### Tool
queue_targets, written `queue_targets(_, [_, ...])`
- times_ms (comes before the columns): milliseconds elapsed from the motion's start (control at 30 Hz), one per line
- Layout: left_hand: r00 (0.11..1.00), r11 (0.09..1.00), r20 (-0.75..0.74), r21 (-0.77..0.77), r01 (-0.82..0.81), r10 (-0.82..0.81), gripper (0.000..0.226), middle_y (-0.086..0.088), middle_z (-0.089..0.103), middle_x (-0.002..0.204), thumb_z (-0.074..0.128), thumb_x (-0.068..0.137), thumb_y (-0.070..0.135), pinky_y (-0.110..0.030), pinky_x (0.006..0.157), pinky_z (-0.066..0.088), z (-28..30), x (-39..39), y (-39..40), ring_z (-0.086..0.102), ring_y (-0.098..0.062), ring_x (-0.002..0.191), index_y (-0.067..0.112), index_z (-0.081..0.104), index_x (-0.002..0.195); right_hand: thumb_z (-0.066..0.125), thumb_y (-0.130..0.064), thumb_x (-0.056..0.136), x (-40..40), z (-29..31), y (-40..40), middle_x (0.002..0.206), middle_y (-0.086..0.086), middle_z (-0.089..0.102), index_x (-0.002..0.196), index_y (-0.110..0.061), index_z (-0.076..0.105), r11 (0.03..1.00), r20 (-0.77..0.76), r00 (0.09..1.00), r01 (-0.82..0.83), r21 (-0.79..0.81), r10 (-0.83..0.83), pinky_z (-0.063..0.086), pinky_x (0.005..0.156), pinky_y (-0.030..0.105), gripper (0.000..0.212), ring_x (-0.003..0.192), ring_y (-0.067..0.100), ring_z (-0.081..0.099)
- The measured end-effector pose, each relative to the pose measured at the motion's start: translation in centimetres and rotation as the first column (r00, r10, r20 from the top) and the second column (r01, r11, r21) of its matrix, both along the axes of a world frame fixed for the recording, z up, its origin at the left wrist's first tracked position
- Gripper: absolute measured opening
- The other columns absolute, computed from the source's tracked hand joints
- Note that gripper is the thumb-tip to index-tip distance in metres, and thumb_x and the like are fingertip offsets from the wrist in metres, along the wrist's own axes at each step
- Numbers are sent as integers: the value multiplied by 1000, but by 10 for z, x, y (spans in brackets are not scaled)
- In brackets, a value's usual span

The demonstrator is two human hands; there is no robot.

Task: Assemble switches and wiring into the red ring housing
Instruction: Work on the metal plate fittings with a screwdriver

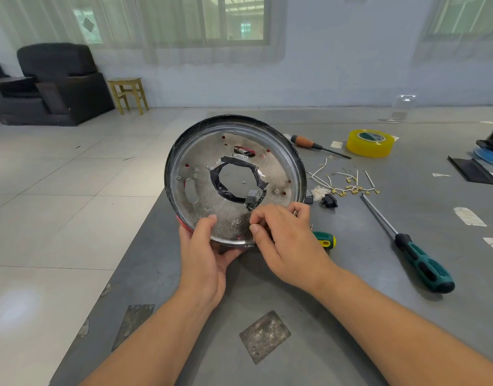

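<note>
Both hands meet at the lower rim of the red ring housing (235,179), which is tilted up in the centre of the frame, its metal inner plate facing the viewer and only a thin strip of red showing at the bottom left edge. It is held above the near left part of the grey table (337,316), close to the table's left border, beyond which the tiled floor begins. The left hand (205,254) grips the housing from below, thumb pressed on the plate and fingers curled behind the rim. The right hand (284,240) has its fingers bent and drawn together at the rim, beside a small grey switch (253,196) at the taped central hole; I cannot tell what they pinch, if anything. To the right the table has more room: loose wires (348,182) with brass ends lie near the housing, a black plug (329,201) just beside it, a green screwdriver (412,246) at the right, an orange-handled screwdriver (315,144) and yellow tape roll (370,142) at the upper right.
</note>
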State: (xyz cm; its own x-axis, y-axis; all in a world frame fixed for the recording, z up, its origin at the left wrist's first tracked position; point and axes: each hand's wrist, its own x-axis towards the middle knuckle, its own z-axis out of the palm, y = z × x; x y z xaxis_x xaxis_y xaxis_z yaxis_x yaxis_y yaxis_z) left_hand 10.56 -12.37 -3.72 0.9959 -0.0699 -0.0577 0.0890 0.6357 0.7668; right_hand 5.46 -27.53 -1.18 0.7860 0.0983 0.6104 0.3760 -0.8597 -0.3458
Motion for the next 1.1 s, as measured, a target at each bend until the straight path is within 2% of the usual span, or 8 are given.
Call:
queue_targets(167, [999,1000,38,25,5,-5,41,-13,76,118,65,83,23,-58,75,63,-1,-1,-1,77,-37,101,27,59,124,48,-22,103,1,0,-3,83,-15,53,101,-21,56,1000,17,1000,-8,3,8,30,92,39,8,75,3,37])
queue_targets(267, [1000,999,30,42,-1,0,43,-15,75,121,67,82,25,-62,79,62,-1,-1,-1,76,-38,104,26,58,124,49,-20,102,1,1,-5,83,-16,53,101,-19,56,1000,17,1000,-24,14,24,32,94,41,7,77,-3,39])
queue_targets(433, [1000,999,13,51,0,-1,41,-13,75,120,68,82,28,-58,78,63,-1,-1,-1,76,-37,104,25,58,122,48,-22,102,2,2,-6,80,-11,58,101,-20,56,1000,7,1000,-24,13,24,34,96,44,9,74,5,37])
queue_targets(533, [1000,999,15,53,-5,5,38,-12,76,117,68,82,26,-56,77,64,-1,-1,-1,77,-36,103,26,60,119,50,-23,102,3,1,-7,81,-13,58,101,-21,57,999,13,999,-32,7,32,35,97,45,8,74,4,44])
queue_targets(633, [1000,998,26,66,-17,16,38,-9,77,113,67,81,22,-53,75,64,0,-2,-1,77,-34,101,27,61,117,58,-26,100,4,0,-11,85,-19,57,99,-25,62,997,7,998,-67,29,67,35,99,42,4,80,0,51])
queue_targets(767, [999,996,47,85,-31,27,41,-14,75,119,64,85,18,-50,76,65,2,-4,-4,74,-34,100,27,61,125,67,-36,93,5,2,-10,94,-20,65,92,-36,69,988,-70,996,-47,148,57,28,102,39,3,95,2,59])
queue_targets(900, [997,994,77,108,-32,23,34,-9,76,114,58,98,7,-48,75,65,1,-6,-5,72,-34,98,27,60,126,74,-40,89,5,3,-8,101,-24,63,87,-43,74,985,-143,990,31,170,-6,18,99,35,3,114,-2,50])
queue_targets(1100, [990,989,133,135,-55,36,44,-5,76,115,63,82,18,-51,75,64,4,-8,-7,72,-33,100,36,63,123,76,-45,87,6,4,-10,103,-25,64,84,-47,73,985,-232,973,60,162,-21,13,98,32,5,121,-2,40])
